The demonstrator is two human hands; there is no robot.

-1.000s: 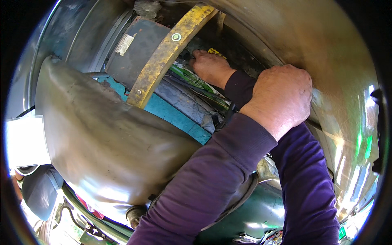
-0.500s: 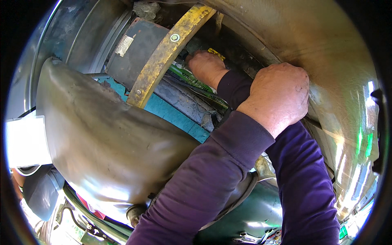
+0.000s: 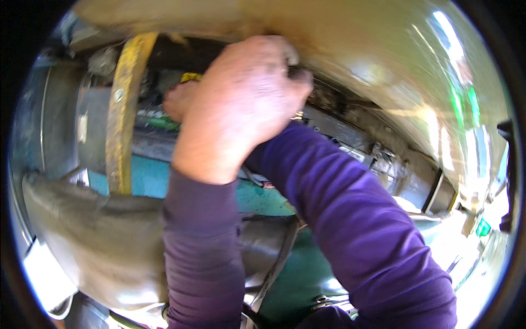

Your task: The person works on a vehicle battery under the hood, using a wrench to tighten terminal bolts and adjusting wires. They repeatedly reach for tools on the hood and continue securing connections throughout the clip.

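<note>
My arms, in purple sleeves, cross over a compartment. My left hand point(image 3: 235, 104) is in front, its fingers curled and blurred beside the lower edge of a shiny olive-brown panel point(image 3: 350, 49). Whatever those fingers close on is hidden. Behind it, my right hand point(image 3: 178, 101) reaches deep into the compartment, close to a small yellow piece point(image 3: 190, 77); its fingers cannot be made out. Left of both hands stands a worn yellow bar point(image 3: 125, 109) with a bolt in it.
Behind the yellow bar is a grey box point(image 3: 94, 126). A teal surface point(image 3: 153, 178) lies below. In front bulges another shiny olive-brown panel point(image 3: 98, 236). Dirty metal parts point(image 3: 389, 164) line the right side. Metal tools point(image 3: 329, 300) lie on a dark green surface point(image 3: 307, 268).
My view has swung to the right and levelled out. My left hand now covers more of the right hand and forearm. The right hand stays inside the compartment near the yellow piece.
</note>
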